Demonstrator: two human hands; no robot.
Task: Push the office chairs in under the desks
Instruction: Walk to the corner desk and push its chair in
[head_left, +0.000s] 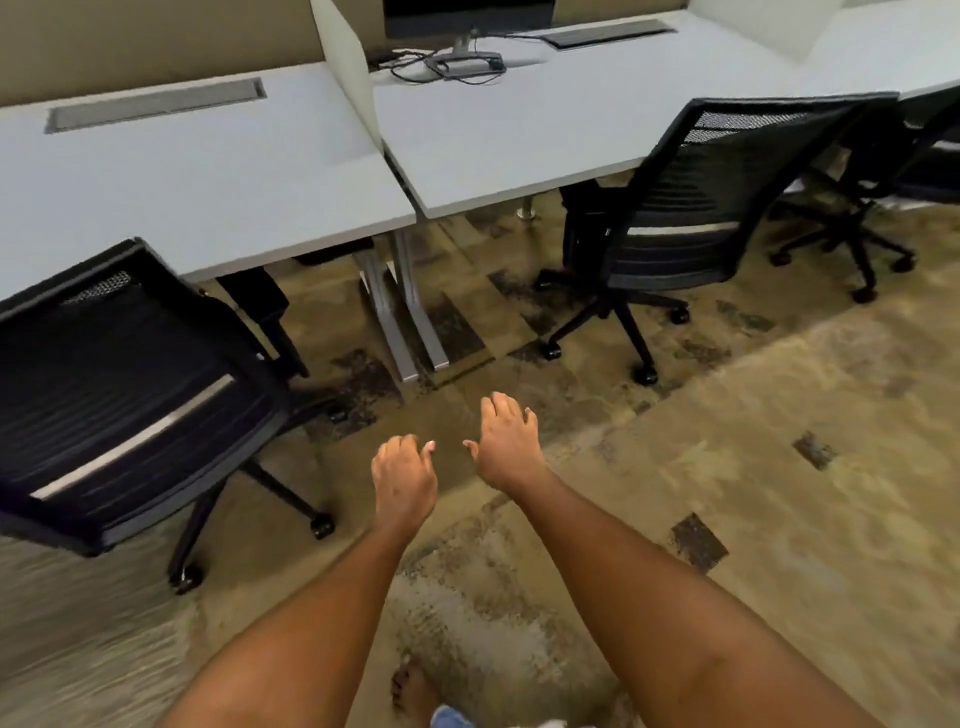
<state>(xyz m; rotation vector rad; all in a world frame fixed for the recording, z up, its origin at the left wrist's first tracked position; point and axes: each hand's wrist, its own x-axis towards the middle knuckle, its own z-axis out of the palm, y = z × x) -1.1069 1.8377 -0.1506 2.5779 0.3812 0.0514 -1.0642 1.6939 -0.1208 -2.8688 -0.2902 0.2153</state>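
Three black mesh office chairs stand along a row of white desks. The left chair (124, 384) sits at the left desk (197, 171), its back toward me and its seat partly under the top. The middle chair (691, 208) is at the centre desk (519, 130), angled, seat partly under. A third chair (883, 171) shows at the far right. My left hand (402, 480) and right hand (506, 441) reach forward side by side over the carpet between the left and middle chairs, fingers loosely curled, holding nothing and touching no chair.
A monitor stand with cables (462, 62) and a monitor sit at the back of the centre desk. White divider panels (348, 67) separate the desks. Grey desk legs (405, 312) stand ahead of my hands. Patterned brown carpet (753, 467) stretches to the right. My foot (415, 696) shows at the bottom.
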